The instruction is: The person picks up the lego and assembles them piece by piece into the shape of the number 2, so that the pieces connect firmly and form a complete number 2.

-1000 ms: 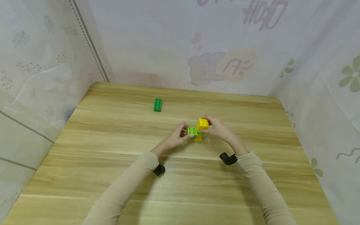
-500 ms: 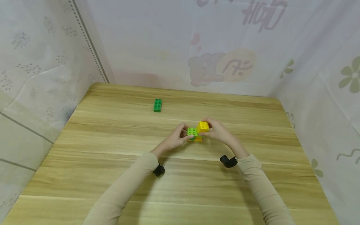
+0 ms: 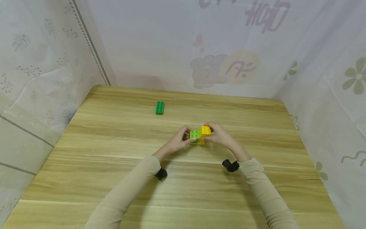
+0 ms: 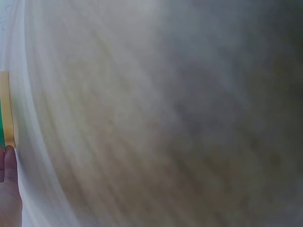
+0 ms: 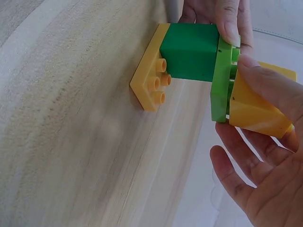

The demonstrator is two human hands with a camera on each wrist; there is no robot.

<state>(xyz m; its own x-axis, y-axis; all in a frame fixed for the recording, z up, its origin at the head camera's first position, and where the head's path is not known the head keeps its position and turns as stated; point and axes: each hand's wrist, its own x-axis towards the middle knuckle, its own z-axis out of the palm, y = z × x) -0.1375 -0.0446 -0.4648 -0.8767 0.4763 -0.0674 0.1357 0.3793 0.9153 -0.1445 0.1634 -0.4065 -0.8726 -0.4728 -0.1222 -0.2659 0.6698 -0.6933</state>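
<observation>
A small stack of building bricks stands on the table, held at its left end by my left hand (image 3: 178, 141). Its base is a flat yellow-orange plate (image 5: 147, 82) with bare studs; a dark green block (image 5: 191, 52) sits on that, topped by a light green plate (image 5: 220, 85). Between thumb and fingers my right hand (image 3: 222, 136) grips a yellow brick (image 3: 205, 131), which is tilted against the studs of the light green plate's right half. Whether it is fully seated cannot be told. The left wrist view catches only some left fingertips (image 4: 10, 165) at its edge.
A dark green brick (image 3: 159, 108) with two rows of studs lies alone farther back on the wooden table (image 3: 183, 190). Printed cloth (image 3: 160, 47) hangs behind the table and along both sides. Black wrist mounts (image 3: 230, 165) stick out from the sleeves.
My right hand has brought the yellow brick slightly down and toward the stack, so it now covers the light green plate's right half. The left hand has kept its hold.
</observation>
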